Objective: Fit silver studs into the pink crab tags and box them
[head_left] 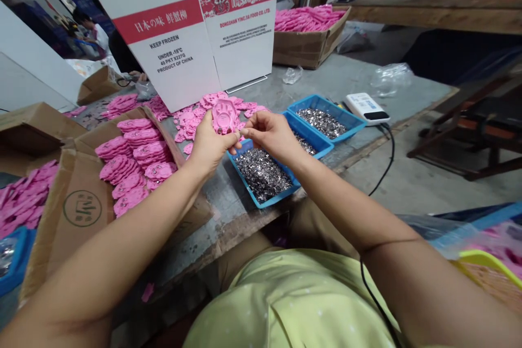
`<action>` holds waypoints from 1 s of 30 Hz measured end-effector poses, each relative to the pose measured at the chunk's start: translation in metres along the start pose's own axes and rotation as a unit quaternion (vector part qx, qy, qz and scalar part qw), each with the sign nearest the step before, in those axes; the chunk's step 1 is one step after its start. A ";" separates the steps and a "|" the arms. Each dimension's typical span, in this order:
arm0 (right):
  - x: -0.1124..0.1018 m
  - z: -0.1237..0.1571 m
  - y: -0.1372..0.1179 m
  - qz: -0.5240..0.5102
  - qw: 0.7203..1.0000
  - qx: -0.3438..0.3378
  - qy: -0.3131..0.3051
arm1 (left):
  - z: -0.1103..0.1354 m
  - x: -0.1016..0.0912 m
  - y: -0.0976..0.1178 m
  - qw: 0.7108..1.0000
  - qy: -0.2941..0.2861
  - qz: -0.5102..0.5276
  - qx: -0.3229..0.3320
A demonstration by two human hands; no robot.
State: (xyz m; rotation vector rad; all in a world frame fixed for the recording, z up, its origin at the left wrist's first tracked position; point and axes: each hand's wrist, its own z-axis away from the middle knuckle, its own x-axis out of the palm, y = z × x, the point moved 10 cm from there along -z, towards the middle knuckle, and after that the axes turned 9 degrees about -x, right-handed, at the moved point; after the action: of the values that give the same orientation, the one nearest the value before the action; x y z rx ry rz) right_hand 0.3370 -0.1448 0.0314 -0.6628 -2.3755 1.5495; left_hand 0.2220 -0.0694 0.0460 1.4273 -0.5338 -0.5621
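My left hand [211,141] is closed on a pink moulded plastic piece [224,114] with a paw-like hollow, held upright over the table. My right hand [272,133] meets it at the piece's lower edge, thumb and forefinger pinched together; whatever they hold is too small to name. Below my hands, a blue tray [261,204] holds many small shiny metal parts [263,174]. Two more blue trays with similar parts stand behind it, one of them [326,119] farthest right. Loose pink pieces [190,122] lie in a heap behind my left hand.
An open cardboard box [81,206] with stacked pink pieces [142,141] stands at left. A tall white carton [171,38] rises behind the heap. Another box [305,46] of pink pieces sits farther back. A white device [367,107] with a black cable is at right. Another person works at far left.
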 end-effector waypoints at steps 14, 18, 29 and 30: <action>0.007 -0.001 0.005 0.051 0.997 -0.056 0.011 | 0.003 0.003 0.004 1.000 -0.008 0.020 0.000; 0.000 -0.003 0.000 0.076 0.991 -0.097 0.051 | 0.003 0.012 0.002 0.994 -0.058 0.089 -0.035; 0.006 -0.003 -0.020 0.232 0.953 -0.185 0.058 | 0.004 0.020 0.000 0.984 -0.088 0.142 -0.059; 0.007 -0.003 -0.021 0.243 0.949 -0.191 0.057 | 0.005 0.020 -0.001 0.984 -0.086 0.142 -0.063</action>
State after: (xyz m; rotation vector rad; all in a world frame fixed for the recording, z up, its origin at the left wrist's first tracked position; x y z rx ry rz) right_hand 0.3273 -0.1466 0.0514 -1.4729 -2.5687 1.1489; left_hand 0.2344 -0.0860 0.0459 1.1640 -0.8104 -0.4831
